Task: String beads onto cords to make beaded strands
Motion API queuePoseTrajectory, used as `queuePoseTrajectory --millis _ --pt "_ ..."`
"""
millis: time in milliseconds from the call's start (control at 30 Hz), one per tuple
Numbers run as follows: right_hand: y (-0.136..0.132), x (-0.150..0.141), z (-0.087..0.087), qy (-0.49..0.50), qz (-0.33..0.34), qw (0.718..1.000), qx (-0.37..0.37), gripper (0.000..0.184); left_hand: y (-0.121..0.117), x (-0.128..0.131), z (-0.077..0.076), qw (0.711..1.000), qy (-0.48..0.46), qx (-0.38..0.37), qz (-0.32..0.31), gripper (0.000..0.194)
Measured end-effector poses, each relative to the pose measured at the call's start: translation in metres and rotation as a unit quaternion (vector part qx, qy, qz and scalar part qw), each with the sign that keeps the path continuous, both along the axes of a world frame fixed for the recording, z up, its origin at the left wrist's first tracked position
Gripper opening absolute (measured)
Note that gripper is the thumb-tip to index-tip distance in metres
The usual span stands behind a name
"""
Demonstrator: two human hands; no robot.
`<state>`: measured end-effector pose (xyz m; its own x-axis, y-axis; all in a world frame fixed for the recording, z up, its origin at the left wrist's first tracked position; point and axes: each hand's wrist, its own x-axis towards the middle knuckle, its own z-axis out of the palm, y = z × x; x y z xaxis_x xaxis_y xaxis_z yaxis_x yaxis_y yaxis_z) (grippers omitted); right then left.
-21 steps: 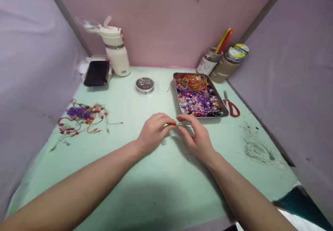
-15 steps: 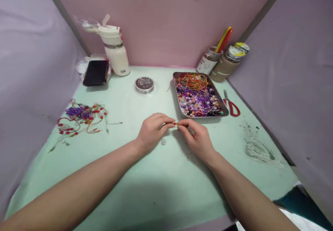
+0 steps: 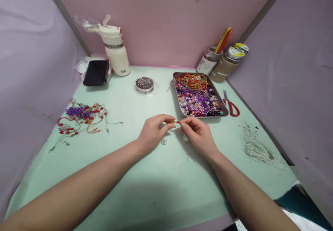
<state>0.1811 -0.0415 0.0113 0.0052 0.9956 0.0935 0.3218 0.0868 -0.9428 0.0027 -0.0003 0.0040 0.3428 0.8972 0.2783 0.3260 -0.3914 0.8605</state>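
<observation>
My left hand [image 3: 154, 131] and my right hand [image 3: 198, 134] meet fingertip to fingertip over the middle of the green table [image 3: 145, 189]. Both are pinched. A small red bead [image 3: 178, 122] shows between them, seemingly on a thin thread that I can barely make out. A clear bead [image 3: 163, 142] lies on the table just below my left hand. The metal tray [image 3: 226, 110] of mixed purple, red and black beads with a tangle of orange cord sits just beyond my right hand.
Red-handled scissors [image 3: 231, 104] lie right of the tray. Two jars [image 3: 221, 64] stand at the back right. A round tin [image 3: 144, 84], a white bottle [image 3: 114, 50] and a black phone [image 3: 95, 73] are at the back. Beaded strings [image 3: 80, 117] lie left; white thread scraps [image 3: 260, 152] right.
My right hand's fingers have curled in tighter to a pinch and drawn slightly back from the left, so the red bead now shows between the two hands.
</observation>
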Motion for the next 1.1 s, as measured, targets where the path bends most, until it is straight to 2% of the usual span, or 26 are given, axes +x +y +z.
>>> queuePoseTrajectory --millis 133,300,467,733,900,1100 --pt "0.000 0.000 -0.001 0.011 0.008 1.000 -0.010 0.016 0.000 0.000 -0.002 1.000 -0.006 -0.004 -0.018 0.031" --pt "-0.001 -0.005 -0.001 0.024 0.026 0.999 -0.021 0.016 0.000 0.000 -0.002 0.998 -0.006 0.000 -0.055 0.017" --pt "0.001 -0.003 -0.003 0.064 0.028 0.996 -0.046 0.017 0.000 -0.001 0.000 0.999 -0.001 -0.007 -0.042 0.016" --pt "0.001 -0.001 0.000 0.034 0.022 0.998 -0.038 0.013 0.000 -0.002 0.002 0.998 0.010 -0.042 -0.048 0.015" --pt "0.001 -0.002 0.001 0.029 0.014 0.999 -0.043 0.013 -0.001 0.002 0.005 0.987 -0.023 -0.149 -0.059 0.011" --pt "0.001 -0.003 0.000 0.048 0.019 0.997 -0.049 0.017 0.001 0.007 0.009 0.939 -0.124 -0.312 -0.074 0.015"
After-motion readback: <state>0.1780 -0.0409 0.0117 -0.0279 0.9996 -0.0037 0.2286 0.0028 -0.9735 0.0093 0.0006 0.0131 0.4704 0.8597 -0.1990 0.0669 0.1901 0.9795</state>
